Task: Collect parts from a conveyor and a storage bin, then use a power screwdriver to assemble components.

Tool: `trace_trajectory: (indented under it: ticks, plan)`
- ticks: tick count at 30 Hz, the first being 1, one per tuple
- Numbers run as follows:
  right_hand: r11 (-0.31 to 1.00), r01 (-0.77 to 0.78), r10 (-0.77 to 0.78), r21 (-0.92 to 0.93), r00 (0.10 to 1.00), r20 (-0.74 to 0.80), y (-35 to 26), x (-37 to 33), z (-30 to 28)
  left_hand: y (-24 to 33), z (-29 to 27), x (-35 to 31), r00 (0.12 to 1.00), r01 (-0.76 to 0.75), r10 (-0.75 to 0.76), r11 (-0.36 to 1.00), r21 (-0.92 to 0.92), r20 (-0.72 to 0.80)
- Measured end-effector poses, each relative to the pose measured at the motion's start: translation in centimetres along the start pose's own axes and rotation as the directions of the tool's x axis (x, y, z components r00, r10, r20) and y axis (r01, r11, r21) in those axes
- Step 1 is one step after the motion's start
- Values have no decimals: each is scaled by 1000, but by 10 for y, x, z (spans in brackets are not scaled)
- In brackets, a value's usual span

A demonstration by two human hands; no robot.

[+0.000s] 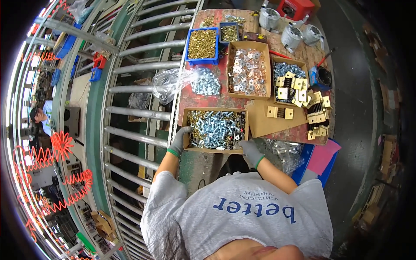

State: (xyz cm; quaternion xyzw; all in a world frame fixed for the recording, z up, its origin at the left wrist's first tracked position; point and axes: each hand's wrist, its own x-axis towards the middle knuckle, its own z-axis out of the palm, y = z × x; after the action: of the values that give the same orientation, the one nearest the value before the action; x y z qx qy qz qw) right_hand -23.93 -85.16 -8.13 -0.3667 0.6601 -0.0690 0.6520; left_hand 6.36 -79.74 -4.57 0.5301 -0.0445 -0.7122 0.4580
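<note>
A shallow cardboard box (pixel 212 151) full of loose silver bolts (pixel 215 130), with brass-coloured pieces mixed in along its sides, lies at the near edge of the red worktable. My left hand (pixel 182 138), in a grey glove with a green cuff, grips the box's left wall near its front corner. At the near right corner, my right hand (pixel 251 151), gloved alike, closes on the cardboard. Some of its fingers are hidden by the box. A flat cardboard sheet (pixel 262 125) lies just right of the box, with a brass-coloured terminal block (pixel 279 112) on it.
Beyond are a blue bin of brass parts (pixel 187 55), silver washers (pixel 206 82), a carton of flat metal pieces (pixel 268 86) and stacked terminal blocks (pixel 299 89). Grey metal cylinders (pixel 291 37) stand at the back. A roller conveyor (pixel 138 112) runs left; a person (pixel 43 116) is farther off.
</note>
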Motion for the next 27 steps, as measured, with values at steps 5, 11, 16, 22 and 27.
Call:
trace_trajectory:
  ticks: [5, 11, 16, 22, 27]
  plan:
    - [735, 411, -437, -540, 895, 87, 13, -28, -11, -48, 3, -40, 958, -222, 217, 975, -7, -188]
    - [360, 589, -531, -724, 767, 360, 21, -113, -72, -75, 9, -79, 968, -238, 238, 971, 4, -76]
    - [965, 241, -250, -98, 964, -93, 87, -228, -126, -83, 83, -91, 975, -160, 142, 983, 96, 171]
    - [611, 537, -187, 582, 812, -552, 252, -358, -135, -171, 232, -140, 769, 46, -222, 954, 295, 599]
    - [172, 780, 197, 601, 571, -797, 383, -389, -133, -287, 343, -164, 672, -128, -481, 673, 729, 562]
